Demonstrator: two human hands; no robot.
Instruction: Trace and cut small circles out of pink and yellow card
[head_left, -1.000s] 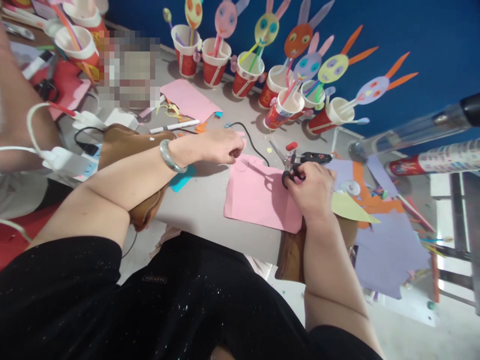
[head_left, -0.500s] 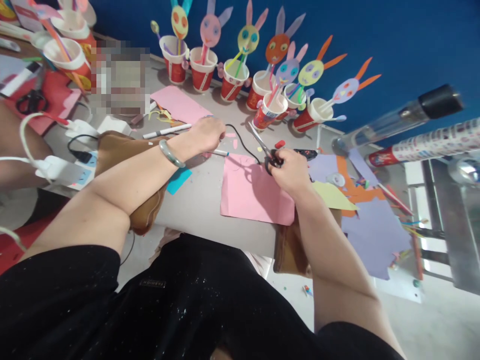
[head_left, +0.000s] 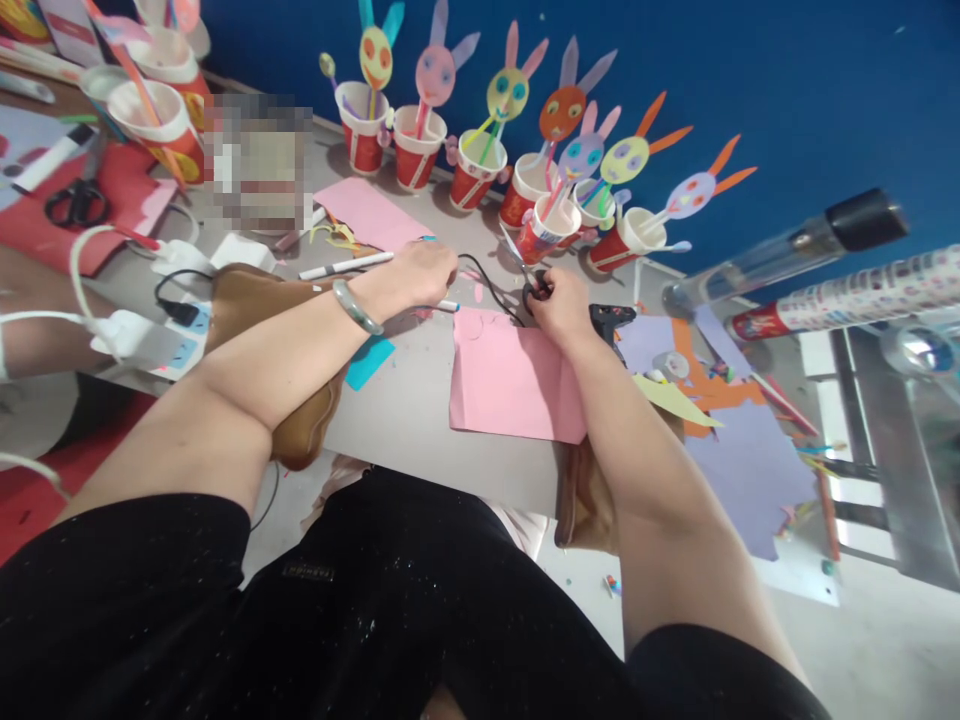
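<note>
My right hand (head_left: 561, 305) grips black-handled scissors (head_left: 535, 288) above the far edge of a pink sheet of paper (head_left: 510, 385), the blades pointing away toward the cups. To its left, my left hand (head_left: 427, 270) is closed with its fingers curled down toward the table. What those fingers hold, if anything, is hidden. A bit of blue shows at that hand's far side. White pens (head_left: 341, 266) lie beside and partly under it, one with a blue tip. A teal paper piece (head_left: 370, 362) lies near my left forearm.
Red-and-white paper cups (head_left: 480, 170) with rabbit faces line the back wall. A black glue gun (head_left: 611, 320) lies right of my right hand, near purple paper (head_left: 750, 470). Power strips (head_left: 176, 345) sit at left, and red paper (head_left: 112, 215) bears other scissors.
My right hand has moved left and away from me with the scissors, uncovering more of the glue gun. My left hand keeps nearly the same place. The view has shifted slightly.
</note>
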